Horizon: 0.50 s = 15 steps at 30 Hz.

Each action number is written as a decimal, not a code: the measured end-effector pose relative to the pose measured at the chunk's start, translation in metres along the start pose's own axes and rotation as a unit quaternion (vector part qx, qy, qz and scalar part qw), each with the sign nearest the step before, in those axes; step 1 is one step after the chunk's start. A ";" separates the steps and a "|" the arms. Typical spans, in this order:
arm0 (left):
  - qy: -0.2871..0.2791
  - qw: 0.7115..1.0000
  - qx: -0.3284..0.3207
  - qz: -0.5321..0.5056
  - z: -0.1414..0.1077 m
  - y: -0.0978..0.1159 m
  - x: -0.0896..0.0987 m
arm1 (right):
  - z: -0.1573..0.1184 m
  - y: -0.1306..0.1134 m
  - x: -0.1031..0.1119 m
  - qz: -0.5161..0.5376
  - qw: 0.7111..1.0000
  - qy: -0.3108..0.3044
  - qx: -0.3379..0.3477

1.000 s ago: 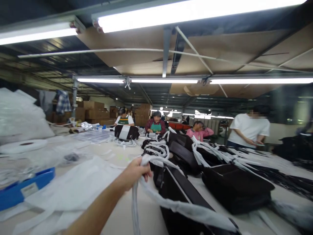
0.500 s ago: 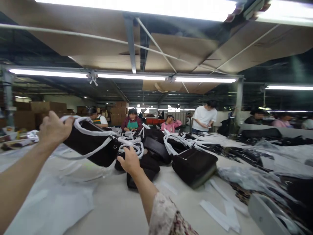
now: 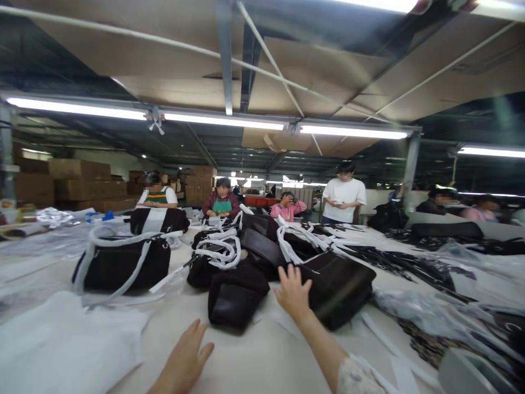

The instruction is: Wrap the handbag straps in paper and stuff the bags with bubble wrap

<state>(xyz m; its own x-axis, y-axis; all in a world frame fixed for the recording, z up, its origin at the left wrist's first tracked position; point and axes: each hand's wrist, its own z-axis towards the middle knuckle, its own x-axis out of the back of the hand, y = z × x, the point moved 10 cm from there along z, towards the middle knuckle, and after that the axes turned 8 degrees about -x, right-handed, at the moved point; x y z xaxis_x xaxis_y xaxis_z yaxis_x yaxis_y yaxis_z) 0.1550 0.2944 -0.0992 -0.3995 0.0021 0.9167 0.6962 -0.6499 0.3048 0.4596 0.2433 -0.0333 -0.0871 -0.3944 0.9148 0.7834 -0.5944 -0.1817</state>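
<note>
My right hand, fingers spread, reaches to the left side of a dark handbag with white-wrapped handles; whether it touches the bag I cannot tell. Low in the middle, my left hand is open and holds nothing, above the bare tabletop. Farther left, another dark handbag stands upright, its handles wrapped in white padding. Between the two lies a pile of dark bags, with a boxy dark bag at its front and a coil of white-wrapped strap on top.
A white sheet covers the near left of the table. Black straps, clear plastic and a grey tape dispenser lie to the right. Across the table are co-workers, one standing in a white shirt.
The left handbag, lifted in my left hand before, now stands on the table, released. My left hand has come down and nearer; my right hand has moved right to the other handbag.
</note>
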 end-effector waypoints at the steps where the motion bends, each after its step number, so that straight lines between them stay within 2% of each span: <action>1: -0.028 1.000 -0.007 0.003 0.001 0.011 -0.024 | 0.011 0.031 0.006 -0.015 0.999 0.020 -0.046; 2: -0.043 0.999 -0.016 0.016 0.002 0.021 -0.043 | 0.019 0.062 0.009 -0.026 0.996 0.030 -0.085; 4: -0.049 0.997 -0.041 0.046 0.004 0.031 -0.069 | 0.030 0.113 0.009 -0.034 0.991 0.027 -0.129; 6: -0.038 0.995 -0.071 0.064 0.008 0.032 -0.085 | 0.036 0.146 0.003 -0.023 0.991 0.017 -0.134; 8: -0.010 0.993 -0.100 0.066 0.010 0.026 -0.092 | 0.039 0.164 0.002 0.003 0.992 0.023 -0.122; 10: 0.036 0.989 -0.129 0.067 0.011 0.019 -0.092 | 0.041 0.176 0.011 0.033 0.992 0.049 -0.107; 12: 0.081 0.984 -0.145 0.068 0.008 0.014 -0.091 | 0.041 0.186 0.031 0.065 0.989 0.089 -0.097; 15: 0.114 0.980 -0.153 0.054 0.005 0.011 -0.091 | 0.036 0.206 0.082 0.117 0.975 0.165 -0.093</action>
<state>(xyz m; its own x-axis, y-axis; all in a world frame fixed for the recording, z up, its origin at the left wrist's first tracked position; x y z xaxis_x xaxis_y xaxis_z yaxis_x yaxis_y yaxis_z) 0.2022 0.2907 -0.1779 -0.4812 -0.2267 0.8468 0.5442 -0.8346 0.0858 0.6360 0.1140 0.0173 -0.1367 -0.7204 0.6800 0.6825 -0.5660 -0.4624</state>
